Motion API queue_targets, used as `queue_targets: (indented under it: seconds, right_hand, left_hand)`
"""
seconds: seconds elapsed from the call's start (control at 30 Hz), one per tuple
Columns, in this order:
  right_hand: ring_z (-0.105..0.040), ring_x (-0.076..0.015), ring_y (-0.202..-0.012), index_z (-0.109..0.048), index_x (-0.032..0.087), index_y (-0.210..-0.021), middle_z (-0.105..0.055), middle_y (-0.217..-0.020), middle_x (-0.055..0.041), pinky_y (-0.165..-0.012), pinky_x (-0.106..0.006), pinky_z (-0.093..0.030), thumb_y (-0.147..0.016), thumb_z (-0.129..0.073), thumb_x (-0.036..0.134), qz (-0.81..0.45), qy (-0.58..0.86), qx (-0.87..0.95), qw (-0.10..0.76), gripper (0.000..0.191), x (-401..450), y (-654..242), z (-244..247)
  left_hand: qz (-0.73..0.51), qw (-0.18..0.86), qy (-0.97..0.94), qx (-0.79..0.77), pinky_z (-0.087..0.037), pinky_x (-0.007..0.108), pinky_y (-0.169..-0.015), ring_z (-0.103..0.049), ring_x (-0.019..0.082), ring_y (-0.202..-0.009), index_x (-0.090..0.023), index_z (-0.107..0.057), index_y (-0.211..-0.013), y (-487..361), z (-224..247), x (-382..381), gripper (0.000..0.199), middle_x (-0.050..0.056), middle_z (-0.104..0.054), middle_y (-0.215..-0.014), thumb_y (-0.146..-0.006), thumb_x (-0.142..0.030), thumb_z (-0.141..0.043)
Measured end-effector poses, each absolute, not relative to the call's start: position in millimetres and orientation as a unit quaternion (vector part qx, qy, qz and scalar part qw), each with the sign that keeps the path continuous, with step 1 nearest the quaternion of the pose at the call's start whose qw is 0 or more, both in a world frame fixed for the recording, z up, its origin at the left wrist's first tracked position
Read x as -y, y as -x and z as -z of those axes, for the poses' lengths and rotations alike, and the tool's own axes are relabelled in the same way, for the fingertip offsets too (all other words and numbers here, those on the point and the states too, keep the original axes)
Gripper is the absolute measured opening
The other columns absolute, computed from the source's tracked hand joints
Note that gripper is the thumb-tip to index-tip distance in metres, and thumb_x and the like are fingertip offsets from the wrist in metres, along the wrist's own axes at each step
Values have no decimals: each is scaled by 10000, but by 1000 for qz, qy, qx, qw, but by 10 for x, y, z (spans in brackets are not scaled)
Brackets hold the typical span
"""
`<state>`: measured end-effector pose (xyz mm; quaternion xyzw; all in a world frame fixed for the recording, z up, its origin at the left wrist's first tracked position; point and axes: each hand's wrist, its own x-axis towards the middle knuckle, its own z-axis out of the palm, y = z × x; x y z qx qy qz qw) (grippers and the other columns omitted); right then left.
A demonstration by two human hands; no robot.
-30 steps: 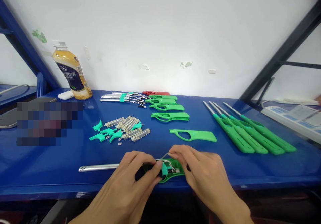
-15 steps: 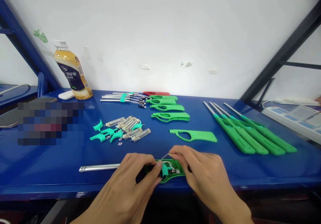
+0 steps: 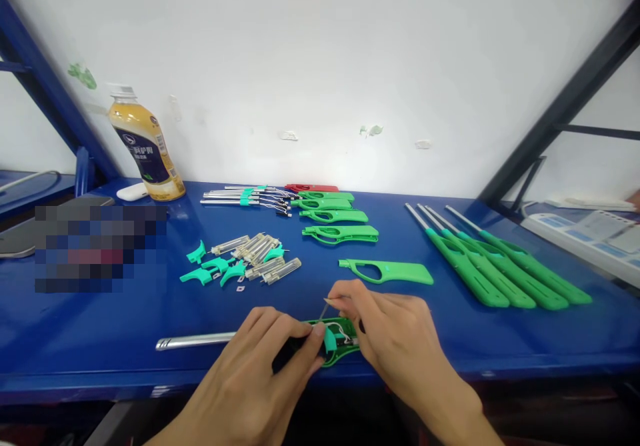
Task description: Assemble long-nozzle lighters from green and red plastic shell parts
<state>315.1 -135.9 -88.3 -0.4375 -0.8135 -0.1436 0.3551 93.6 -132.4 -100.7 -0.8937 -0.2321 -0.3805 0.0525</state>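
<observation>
Tilting its pinched tube (image 3: 324,311) steeper, the right hand (image 3: 400,329) nears the left hand (image 3: 255,369), closed around the green handle (image 3: 343,357); fitting seems unfinished.

Workshop-like place with a bench for small-parts assembly. A blue metal workbench (image 3: 125,319), framed by slanting-looking metal posts (image 3: 565,86), backs onto a plain white wall (image 3: 320,53) with chipped patches. Parts lie grouped by kind: teal triggers (image 3: 197,276), clear fuel tanks (image 3: 260,249), metal barrels (image 3: 220,201) with trailing wires, and a row of green handle shells (image 3: 387,271), plus one red shell (image 3: 315,187) at the back. Four long-necked lighters (image 3: 483,289) lie side by side at right. At the front edge, bare hands work at an open green lighter body (image 3: 333,362). A drink bottle (image 3: 145,159) stands at back left.
</observation>
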Motion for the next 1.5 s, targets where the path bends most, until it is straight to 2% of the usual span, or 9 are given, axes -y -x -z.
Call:
queue_targets:
  seconds: [0.2,0.43,0.67,0.77,0.93,1.03,1.13,1.3,1.5]
  right_hand:
    - [-716,-86,-585,-572,219,-1098,-747,-738,47,-546,-214,-398,-1182,-371,208,143,434,808,370,218,1339,-3135,867]
    - [-741,-107,-656,-611,238,-1131,-789,-879,37,-619,-249,-424,-1160,-500,268,133,441,823,333,119,1411,-3263,911]
    - [-772,-109,-776,-639,290,-1210,-774,-982,73,-684,-267,-451,-1159,-513,306,109,459,826,308,137,1511,-3429,948]
    - [-781,-121,-810,-630,291,-1269,-780,-1020,65,-676,-281,-453,-1157,-516,319,122,460,824,307,162,1508,-3421,959]
    - [-776,-126,-783,-636,293,-1298,-778,-1083,49,-627,-307,-443,-1163,-489,321,135,468,818,305,201,1520,-3420,964]
    - [-757,-111,-736,-650,305,-1286,-768,-1136,40,-582,-307,-430,-1164,-484,342,133,471,816,308,210,1549,-3428,953]
    - [-757,-104,-757,-668,310,-1254,-757,-1112,34,-565,-295,-428,-1158,-495,386,125,465,820,309,212,1573,-3424,937]
    - [-755,-94,-790,-702,320,-1172,-731,-1062,38,-591,-281,-440,-1147,-515,428,104,440,840,300,217,1589,-3412,923]
    - [-696,-81,-689,-720,273,-1136,-689,-944,16,-564,-269,-405,-1149,-517,344,117,430,834,326,216,1582,-3414,895]
  left_hand:
    - [380,15,893,239,-541,334,-710,-564,197,-865,-93,-678,-1248,-938,1017,1322,239,109,-658,-1015,-1050,-41,-555]
    - [380,53,893,236,-515,388,-783,-590,198,-846,-100,-677,-1249,-933,1002,1332,242,96,-684,-1003,-1060,-48,-534]
    - [377,16,895,237,-509,388,-827,-601,201,-886,-107,-679,-1268,-912,1001,1311,274,104,-694,-1055,-1040,-19,-557]
    - [393,-21,888,239,-526,357,-857,-611,195,-937,-138,-681,-1265,-893,1030,1310,289,87,-695,-1067,-1039,-9,-554]
    - [396,-31,882,255,-535,346,-982,-597,205,-1145,-172,-660,-1346,-797,976,1288,361,92,-680,-1201,-1045,0,-557]
    - [371,-15,880,297,-548,317,-944,-608,184,-1115,-221,-674,-1312,-696,879,1265,336,55,-679,-1181,-1069,-32,-538]
    - [367,-12,876,313,-562,278,-899,-629,160,-1054,-256,-689,-1231,-619,822,1250,266,11,-690,-1127,-1077,-81,-561]
    - [355,-8,881,312,-566,286,-840,-641,156,-981,-252,-705,-1198,-609,848,1251,260,6,-697,-1080,-1080,-86,-543]
    - [381,22,865,325,-535,273,-870,-642,149,-983,-239,-709,-1121,-606,839,1171,209,0,-710,-1057,-1083,-109,-550]
